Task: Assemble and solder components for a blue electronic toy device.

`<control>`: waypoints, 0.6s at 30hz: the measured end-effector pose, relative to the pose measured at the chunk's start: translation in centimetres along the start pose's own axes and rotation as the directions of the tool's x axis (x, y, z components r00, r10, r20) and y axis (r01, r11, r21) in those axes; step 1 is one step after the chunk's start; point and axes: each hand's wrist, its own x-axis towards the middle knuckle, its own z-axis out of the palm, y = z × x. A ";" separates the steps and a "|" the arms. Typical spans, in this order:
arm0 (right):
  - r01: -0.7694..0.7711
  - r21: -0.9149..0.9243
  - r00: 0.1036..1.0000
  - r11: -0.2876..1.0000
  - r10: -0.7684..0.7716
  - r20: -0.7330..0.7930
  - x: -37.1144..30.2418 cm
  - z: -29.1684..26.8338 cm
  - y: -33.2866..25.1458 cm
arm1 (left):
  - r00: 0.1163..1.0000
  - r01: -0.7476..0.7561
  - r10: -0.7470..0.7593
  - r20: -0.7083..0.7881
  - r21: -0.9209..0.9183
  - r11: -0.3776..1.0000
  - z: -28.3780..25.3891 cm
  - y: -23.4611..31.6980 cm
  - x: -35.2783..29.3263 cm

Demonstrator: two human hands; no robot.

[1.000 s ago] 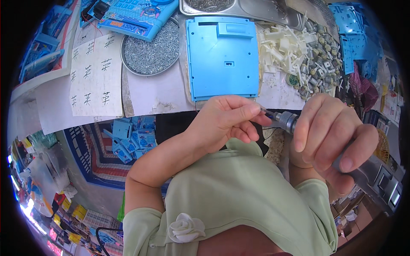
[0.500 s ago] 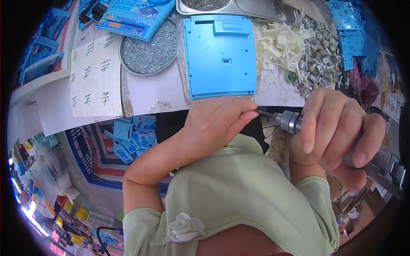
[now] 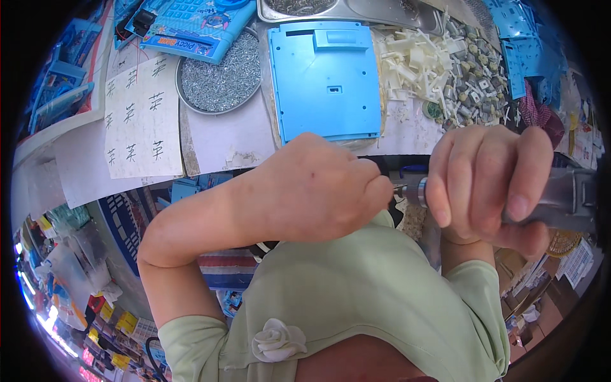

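My right hand (image 3: 487,181) is wrapped around the grey body of an electric screwdriver (image 3: 566,197), which points left. Its knurled metal chuck (image 3: 415,191) shows beyond my fingers. My left hand (image 3: 318,191) is closed in a fist, back of the hand up, at the screwdriver bit (image 3: 398,190); the bit's tip is hidden in the fingers. Both hands are in front of the table's near edge, above my lap. Just beyond them lies a flat light-blue plastic panel (image 3: 324,111) with small holes and a raised block at its far end.
Left of the panel stands a round dish of small screws (image 3: 219,83), partly under a blue plastic case (image 3: 191,28). White plastic parts (image 3: 414,60) and small metal motors (image 3: 474,83) are heaped to the right. Stacked blue parts (image 3: 531,57) and a handwritten sheet (image 3: 143,130) flank these.
My left hand has moved down and toward me, from a pinch on the bit to a fist around its end. The screwdriver has swung closer to level.
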 end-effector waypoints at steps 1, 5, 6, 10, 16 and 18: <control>0.004 -0.019 1.000 1.000 -0.004 -0.017 -0.1 0.1 0.1 | 0.998 -0.011 0.011 -0.055 -0.003 1.000 0.0 0.1 0.4; 0.085 -0.112 0.993 0.990 -0.093 -0.069 -0.5 0.1 -0.4 | 0.999 -0.022 0.020 -0.048 -0.046 0.999 0.5 -0.8 0.6; 0.130 -0.119 0.990 0.984 -0.136 -0.043 -0.5 -0.5 -1.1 | 0.997 0.001 -0.007 -0.080 -0.063 0.998 0.7 -0.8 0.6; 0.205 -0.092 0.978 0.974 -0.200 0.063 0.0 -1.3 -2.0 | 0.974 0.072 -0.094 -0.208 -0.111 0.991 2.1 -1.3 -0.6; 0.129 -0.096 0.979 0.987 -0.111 0.173 0.9 -1.7 -1.2 | 0.962 0.117 -0.147 -0.231 -0.139 0.983 2.1 -1.4 -0.9; 0.118 -0.110 0.986 0.987 -0.104 0.130 0.5 -1.2 -1.0 | 0.973 0.119 -0.137 -0.184 -0.108 0.987 1.8 -1.3 -0.7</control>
